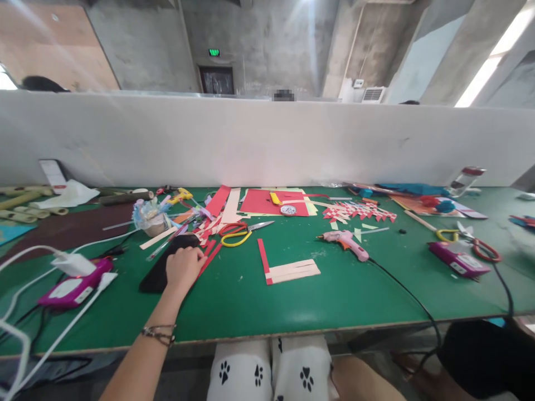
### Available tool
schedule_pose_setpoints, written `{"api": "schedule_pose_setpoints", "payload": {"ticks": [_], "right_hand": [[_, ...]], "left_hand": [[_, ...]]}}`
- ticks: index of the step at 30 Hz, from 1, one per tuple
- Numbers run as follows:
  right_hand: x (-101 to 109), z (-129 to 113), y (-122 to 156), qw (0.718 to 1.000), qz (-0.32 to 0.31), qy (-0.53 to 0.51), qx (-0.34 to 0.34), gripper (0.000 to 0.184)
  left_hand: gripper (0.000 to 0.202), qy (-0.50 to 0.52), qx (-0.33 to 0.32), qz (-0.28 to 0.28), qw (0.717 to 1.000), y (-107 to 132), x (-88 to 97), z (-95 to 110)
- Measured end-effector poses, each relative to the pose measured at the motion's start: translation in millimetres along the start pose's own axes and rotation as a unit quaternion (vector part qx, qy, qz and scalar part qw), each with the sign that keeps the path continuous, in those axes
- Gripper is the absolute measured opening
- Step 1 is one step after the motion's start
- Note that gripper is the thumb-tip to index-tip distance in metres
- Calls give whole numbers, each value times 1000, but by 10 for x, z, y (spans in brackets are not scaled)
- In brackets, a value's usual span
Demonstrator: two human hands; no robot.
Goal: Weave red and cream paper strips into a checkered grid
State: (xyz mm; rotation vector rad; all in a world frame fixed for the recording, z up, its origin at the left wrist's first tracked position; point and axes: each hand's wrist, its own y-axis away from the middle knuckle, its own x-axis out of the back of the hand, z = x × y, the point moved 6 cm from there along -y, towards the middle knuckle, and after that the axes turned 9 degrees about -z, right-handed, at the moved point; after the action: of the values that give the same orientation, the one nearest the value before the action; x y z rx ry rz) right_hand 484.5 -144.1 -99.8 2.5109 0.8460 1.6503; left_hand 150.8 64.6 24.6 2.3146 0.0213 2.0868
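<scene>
My left hand reaches over a flat black slab, its fingers curled down on a red paper strip at the slab's right side. The fingertips are mostly hidden. Right of it lies an L-shaped piece, made of an upright red strip with pale strips laid side by side from its lower end. Scissors with red and yellow handles rest just beyond the hand, next to a pile of cut strips. My right hand is out of view.
A pink glue gun trails a black cord off the front edge. Woven red-and-pale paper, red sheets and a yellow cutter lie behind. Purple power strips flank both sides; a white partition closes the back.
</scene>
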Motion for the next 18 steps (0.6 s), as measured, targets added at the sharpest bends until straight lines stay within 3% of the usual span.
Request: {"api": "schedule_pose_setpoints", "payload": {"ticks": [3,5,9,12,15,18], "right_hand": [[292,-179,-158,997,-67,-11,33,16],[532,-386,-190,994,-93,-23,55,26],[959,-905,-278,969,-145,-97,177,26],[1191,-1124,-444,947,-100,-187,242,20],[1266,-1152,-642,934,-30,-271,231,19],[1220,-1135,-772,922,-11,-328,207,19]], "left_hand": [[31,1,-1,-5,1000,-3,-12,22],[32,4,-1,-10,1000,-17,-38,21],[46,-13,23,14,1000,-47,-78,9],[41,-17,48,37,998,-65,-92,-3],[30,1,48,44,998,-85,-104,-14],[26,4,36,46,998,-98,-104,-20]]}}
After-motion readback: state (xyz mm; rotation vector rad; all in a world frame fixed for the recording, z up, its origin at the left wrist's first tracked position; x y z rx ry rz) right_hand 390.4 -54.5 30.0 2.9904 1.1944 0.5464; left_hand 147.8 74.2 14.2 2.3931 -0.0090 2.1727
